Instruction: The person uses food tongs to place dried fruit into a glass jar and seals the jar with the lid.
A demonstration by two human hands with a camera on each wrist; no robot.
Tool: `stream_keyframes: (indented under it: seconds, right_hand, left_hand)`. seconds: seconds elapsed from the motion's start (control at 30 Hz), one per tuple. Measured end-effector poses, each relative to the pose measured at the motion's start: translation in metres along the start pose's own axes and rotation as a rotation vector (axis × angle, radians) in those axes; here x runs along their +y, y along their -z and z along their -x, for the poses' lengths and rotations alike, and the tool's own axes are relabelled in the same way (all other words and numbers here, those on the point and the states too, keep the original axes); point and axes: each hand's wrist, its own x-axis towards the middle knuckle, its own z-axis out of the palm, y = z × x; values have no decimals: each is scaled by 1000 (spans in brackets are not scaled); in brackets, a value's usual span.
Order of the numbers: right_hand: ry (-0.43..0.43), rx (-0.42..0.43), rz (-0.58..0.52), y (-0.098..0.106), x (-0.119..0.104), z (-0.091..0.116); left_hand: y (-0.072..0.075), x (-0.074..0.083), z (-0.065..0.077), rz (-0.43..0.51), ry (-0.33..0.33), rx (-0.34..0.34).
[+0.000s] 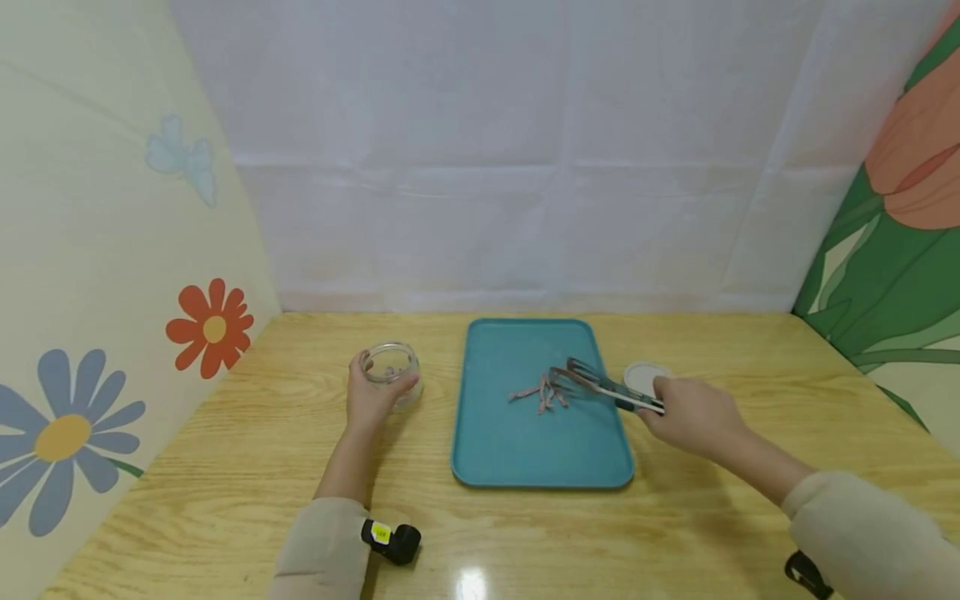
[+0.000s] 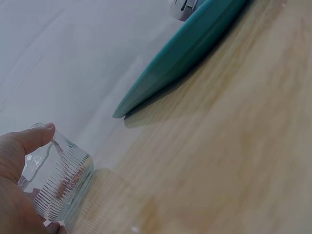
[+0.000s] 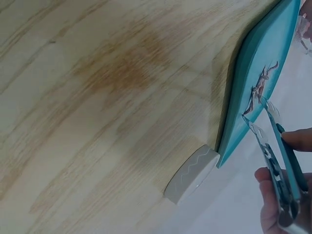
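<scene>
silver metal tongs [image 1: 606, 387] gripped in the right hand [image 1: 697, 417] extend to thin pinkish strips [image 1: 546, 396] on the flat teal tray [image 1: 517, 458] beyond, the left hand [image 1: 371, 402] clasping a clear ribbed-glass jar [image 2: 68, 180], probably steadying it.

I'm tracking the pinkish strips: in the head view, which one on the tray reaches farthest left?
The strip lying nearly crosswise, its end toward the left edge of the tray; the others cluster to its right, by the tongs.

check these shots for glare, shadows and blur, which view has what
Head: a small bright glare spot on the table near the bottom edge; left wrist: dark shadow under the tray, table grain soft and smeared, ribs of the glass jar clearer; right wrist: dim, tilted, soft shadow alongside the tray.
</scene>
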Motion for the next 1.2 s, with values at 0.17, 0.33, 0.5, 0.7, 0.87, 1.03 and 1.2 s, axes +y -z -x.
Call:
stream_keyframes:
  seconds: [0.17, 0.33, 0.5, 0.7, 0.87, 1.03, 1.2]
  right_hand:
    - [14, 6, 6, 0, -3, 0]
    - [45, 27, 12, 0, -6, -1]
    - [65, 44, 11, 0, -8, -1]
    - [71, 54, 5, -1, -7, 1]
    - [75, 46, -9, -2, -5, 4]
    - [79, 34, -20, -1, -5, 4]
    - [87, 16, -11, 1, -7, 3]
  left_hand:
    - [1, 0, 0, -4, -4, 1]
    - [1, 0, 1, -10, -11, 4]
    - [1, 0, 2, -16, -10, 11]
    - [0, -1, 1, -3, -1, 12]
    - [0, -1, 1, -2, -7, 7]
    - [0, 0, 1, 0, -8, 6]
    - [0, 0, 1, 8, -11, 6]
